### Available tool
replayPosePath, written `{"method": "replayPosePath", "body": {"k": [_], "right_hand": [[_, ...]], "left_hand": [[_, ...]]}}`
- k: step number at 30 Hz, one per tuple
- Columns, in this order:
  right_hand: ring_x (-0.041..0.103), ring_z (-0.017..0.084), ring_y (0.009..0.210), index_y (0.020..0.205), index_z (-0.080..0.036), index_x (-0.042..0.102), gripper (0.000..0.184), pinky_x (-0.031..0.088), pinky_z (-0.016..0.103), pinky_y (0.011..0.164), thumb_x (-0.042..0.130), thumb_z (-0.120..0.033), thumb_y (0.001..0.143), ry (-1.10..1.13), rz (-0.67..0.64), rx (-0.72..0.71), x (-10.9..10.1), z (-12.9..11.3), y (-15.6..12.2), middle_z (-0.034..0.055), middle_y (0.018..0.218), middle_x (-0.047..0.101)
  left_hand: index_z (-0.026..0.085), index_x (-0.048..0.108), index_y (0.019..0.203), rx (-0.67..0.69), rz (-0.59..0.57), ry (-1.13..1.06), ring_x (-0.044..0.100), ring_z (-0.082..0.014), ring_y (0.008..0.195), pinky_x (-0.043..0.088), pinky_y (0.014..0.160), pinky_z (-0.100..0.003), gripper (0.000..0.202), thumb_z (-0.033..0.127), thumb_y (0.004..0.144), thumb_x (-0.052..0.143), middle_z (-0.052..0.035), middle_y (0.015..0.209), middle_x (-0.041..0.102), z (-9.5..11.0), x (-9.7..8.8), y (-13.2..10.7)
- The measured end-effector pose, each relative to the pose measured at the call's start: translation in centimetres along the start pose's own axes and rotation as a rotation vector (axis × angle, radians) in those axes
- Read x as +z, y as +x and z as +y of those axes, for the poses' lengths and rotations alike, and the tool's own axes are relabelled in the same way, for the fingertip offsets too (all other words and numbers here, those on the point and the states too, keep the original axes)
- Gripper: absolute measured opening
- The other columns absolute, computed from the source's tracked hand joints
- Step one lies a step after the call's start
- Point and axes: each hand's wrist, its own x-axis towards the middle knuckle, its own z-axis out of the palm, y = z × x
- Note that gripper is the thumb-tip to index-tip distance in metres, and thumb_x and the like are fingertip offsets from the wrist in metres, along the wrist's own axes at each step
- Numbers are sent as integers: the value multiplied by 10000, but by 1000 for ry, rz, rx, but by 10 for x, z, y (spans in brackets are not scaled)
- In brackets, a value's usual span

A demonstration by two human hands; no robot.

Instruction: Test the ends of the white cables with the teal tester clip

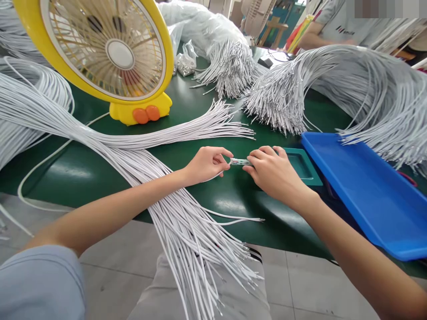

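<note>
My left hand point(210, 163) is closed in a pinch on a thin white cable, which trails back under my wrist. Between my hands lies a short, narrow piece point(239, 162), whitish with greenish markings; its exact kind I cannot make out. My right hand point(271, 169) has its fingers closed over the right end of that piece, beside a small green tray point(305, 166). Under my left forearm a bundle of white cables point(196, 235) runs across the table edge and over my lap. Another bunch of white cables point(187, 129) lies just beyond my hands.
A yellow fan point(143, 111) stands at the back left. Large bundles of cables point(276, 98) arch across the back right, and a plastic-wrapped bundle point(207, 31) lies behind. A blue tray point(370, 195) sits at right on the green table point(240, 200). Another person point(340, 26) is beyond.
</note>
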Motion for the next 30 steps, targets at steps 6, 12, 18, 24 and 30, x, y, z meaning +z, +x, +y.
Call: {"method": "replayPosePath", "body": {"k": [6, 12, 18, 24, 30], "right_hand": [[539, 265, 1016, 929, -151, 701, 206, 339, 408, 877, 562, -290, 870, 65, -79, 23, -1, 12, 11, 103, 1060, 676], [563, 265, 923, 781, -103, 685, 209, 340, 436, 878, 539, -235, 850, -30, -91, -2, 0, 3, 15, 125, 872, 693], [575, 275, 873, 737, -104, 697, 238, 350, 468, 874, 504, -186, 849, -56, -91, -25, 1, 1, 15, 144, 819, 701], [580, 272, 851, 713, -104, 689, 260, 364, 470, 863, 489, -193, 854, -42, -78, -22, 1, 2, 15, 153, 814, 700], [524, 291, 1099, 953, -102, 704, 364, 396, 439, 936, 424, -332, 922, 153, -6, 8, 9, 23, 13, 155, 1110, 667]], "left_hand": [[113, 654, 937, -12, 5, 1, 654, -115, 505, 526, 579, -198, 201, 164, 743, 655, -26, 642, 705, -1, 1, 1], [109, 659, 926, -43, 24, 10, 662, -129, 513, 522, 574, -211, 199, 163, 734, 660, -36, 642, 714, 1, 3, 4], [96, 677, 873, -77, 41, 88, 666, -149, 509, 524, 584, -231, 167, 159, 720, 664, -48, 616, 715, 4, 6, 4], [98, 689, 877, -68, 30, 111, 674, -154, 525, 526, 596, -236, 182, 161, 706, 673, -34, 595, 711, -1, 6, 7], [108, 670, 877, -47, 23, 84, 660, -133, 497, 512, 568, -212, 170, 151, 714, 656, -23, 619, 710, -3, 5, 8]]}}
